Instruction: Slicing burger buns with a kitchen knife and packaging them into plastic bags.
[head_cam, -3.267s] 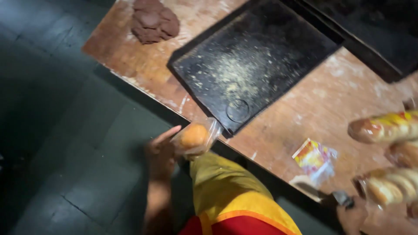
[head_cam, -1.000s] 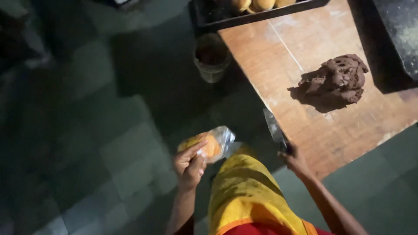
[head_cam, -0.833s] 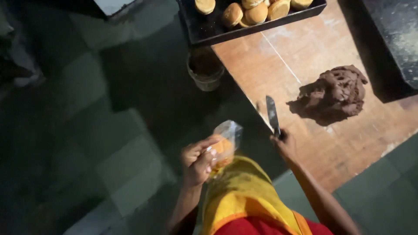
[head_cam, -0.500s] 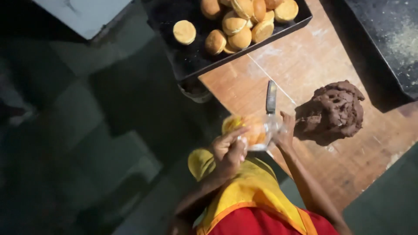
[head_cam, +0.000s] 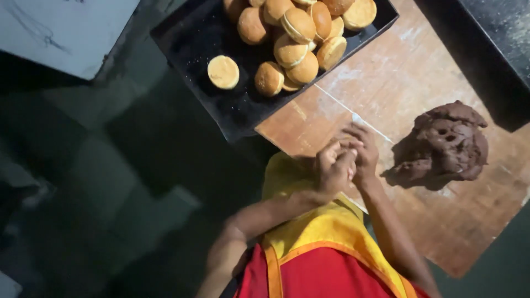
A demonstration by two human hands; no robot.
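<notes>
Left hand (head_cam: 331, 168) and right hand (head_cam: 361, 152) are pressed together at the near edge of the wooden table (head_cam: 452, 232), fingers curled; what they grip cannot be told. One lump of brown dough (head_cam: 444, 143) lies on the table just right of them. Farther off, a black tray (head_cam: 193, 49) overhangs the table's far-left corner and holds about a dozen round buns (head_cam: 292, 38), one bun (head_cam: 223, 72) lying apart.

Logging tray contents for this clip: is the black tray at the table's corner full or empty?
Partly full. The black tray holds a heap of round golden buns at its far end and one lone bun; the near part is bare.
</notes>
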